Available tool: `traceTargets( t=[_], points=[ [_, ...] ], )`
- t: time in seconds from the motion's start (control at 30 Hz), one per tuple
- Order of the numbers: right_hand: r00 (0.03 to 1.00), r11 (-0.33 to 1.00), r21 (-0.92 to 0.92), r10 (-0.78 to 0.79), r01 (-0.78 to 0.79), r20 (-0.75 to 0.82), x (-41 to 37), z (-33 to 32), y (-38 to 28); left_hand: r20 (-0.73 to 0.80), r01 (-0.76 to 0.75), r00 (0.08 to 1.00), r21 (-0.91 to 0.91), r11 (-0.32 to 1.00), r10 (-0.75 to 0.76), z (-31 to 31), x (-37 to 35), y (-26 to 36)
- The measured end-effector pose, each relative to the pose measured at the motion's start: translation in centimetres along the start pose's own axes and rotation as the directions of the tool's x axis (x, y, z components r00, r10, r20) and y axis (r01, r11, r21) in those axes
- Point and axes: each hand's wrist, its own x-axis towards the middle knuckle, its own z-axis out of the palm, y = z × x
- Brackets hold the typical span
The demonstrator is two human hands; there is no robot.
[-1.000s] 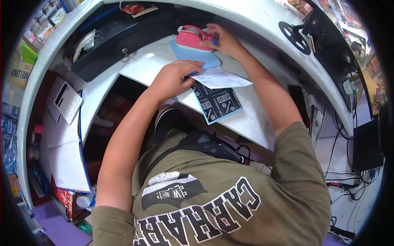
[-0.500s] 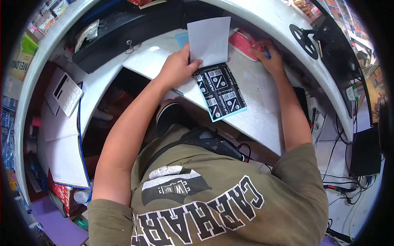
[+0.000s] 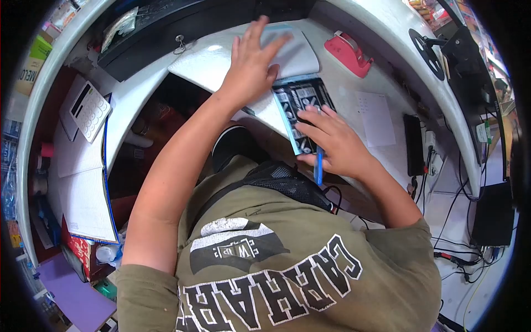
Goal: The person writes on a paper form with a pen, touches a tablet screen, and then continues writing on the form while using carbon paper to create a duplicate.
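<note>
A receipt pad lies on the white desk, its white page [image 3: 301,54] turned back toward the far side. Below that page is a black carbon sheet [image 3: 293,105] with white print, and light blue paper shows along its edge. Over the turned page, my left hand [image 3: 253,62] is open with fingers spread, holding nothing. My right hand [image 3: 337,139] rests on or just above the carbon sheet. A blue pen [image 3: 318,167] is tucked in that hand near the thumb, and it points toward my body.
A pink tape dispenser [image 3: 348,54] stands beyond the pad on the right. Nearby lies a handwritten paper [image 3: 376,119]. To the left are a white calculator [image 3: 89,113] and an open lined notebook [image 3: 87,196]. A key [image 3: 179,44] sits in the black drawer [image 3: 204,27]. Cables hang at right.
My right hand has moved from the pink tape dispenser to the carbon sheet, carrying the pen. My left hand has let go of the raised white page, which now lies folded back.
</note>
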Motion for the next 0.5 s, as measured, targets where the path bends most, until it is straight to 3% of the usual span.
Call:
traceTargets(
  t=[0.03, 0.13, 0.17, 0.37, 0.47, 0.5],
  points=[
    [1.000, 0.999, -0.049, 0.011, -0.010, 0.021, -0.7, -0.3, -0.1, 0.030, -0.098, 0.995, 0.046, 0.994, 0.097, -0.4, 0.0, 0.1],
    [0.997, 0.983, -0.175, 0.057, -0.048, 0.050, -3.1, -1.3, -0.9, 0.334, 0.001, 0.940, -0.191, 0.982, 0.064, -0.5, -0.1, 0.2],
    [0.994, 0.973, -0.219, 0.090, -0.075, 0.059, -3.9, -2.0, -1.2, 0.253, -0.036, 0.964, -0.179, 0.983, 0.081, -0.3, -0.3, 0.2],
    [0.953, 0.898, -0.328, 0.303, -0.292, -0.018, -7.6, -4.3, 0.0, 0.364, 0.007, 0.930, -0.158, 0.987, 0.052, -1.4, -0.6, 0.6],
    [0.840, 0.790, -0.437, 0.527, -0.429, 0.128, -6.3, -6.6, -1.0, 0.351, 0.008, 0.935, -0.162, 0.987, 0.050, -1.4, -0.7, 0.6],
    [0.907, 0.824, -0.420, 0.420, -0.380, 0.002, -6.3, -6.5, -0.9, 0.347, 0.003, 0.936, -0.162, 0.987, 0.054, -1.3, -0.8, 0.6]
  ],
)
